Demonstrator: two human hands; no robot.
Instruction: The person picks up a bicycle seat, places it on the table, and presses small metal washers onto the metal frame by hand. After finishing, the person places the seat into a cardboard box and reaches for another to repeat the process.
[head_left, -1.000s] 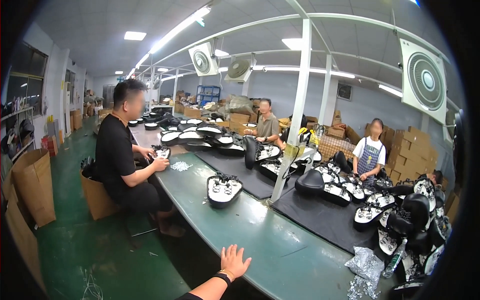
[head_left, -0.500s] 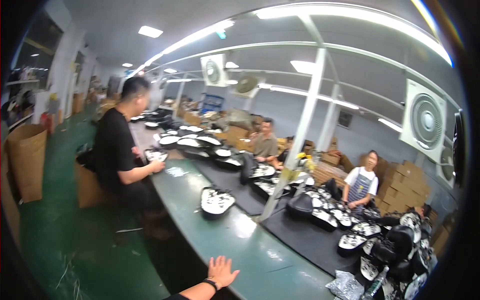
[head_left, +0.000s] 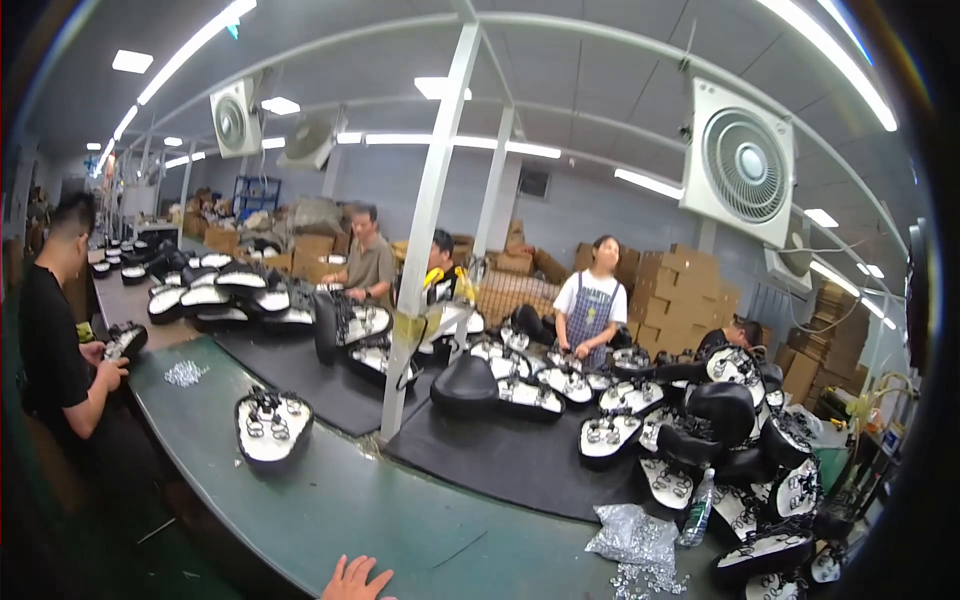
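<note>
My left hand (head_left: 355,579) is at the lower edge, with its fingers spread over the near edge of the green-topped workbench (head_left: 420,520). It holds nothing; only the fingers and part of the back of the hand show. My right hand is out of view. The nearest saddle to it, a black bicycle-type saddle (head_left: 273,428), lies upside down on the bench further off, its white underside and coil springs facing up. To the right lie a clear plastic bag of small metal parts (head_left: 632,535), loose small metal parts (head_left: 645,580) and a clear bottle (head_left: 697,510).
A heap of saddles (head_left: 735,420) crowds the right side; more saddles (head_left: 225,285) are piled at the back left. A white post (head_left: 430,220) rises from the bench by the black mat (head_left: 480,450). A co-worker (head_left: 60,320) at left handles a saddle; several others work across the bench.
My view has swung to the right, so the bench, the post and the people sit further left. My left hand now shows lower in the picture, its forearm out of sight.
</note>
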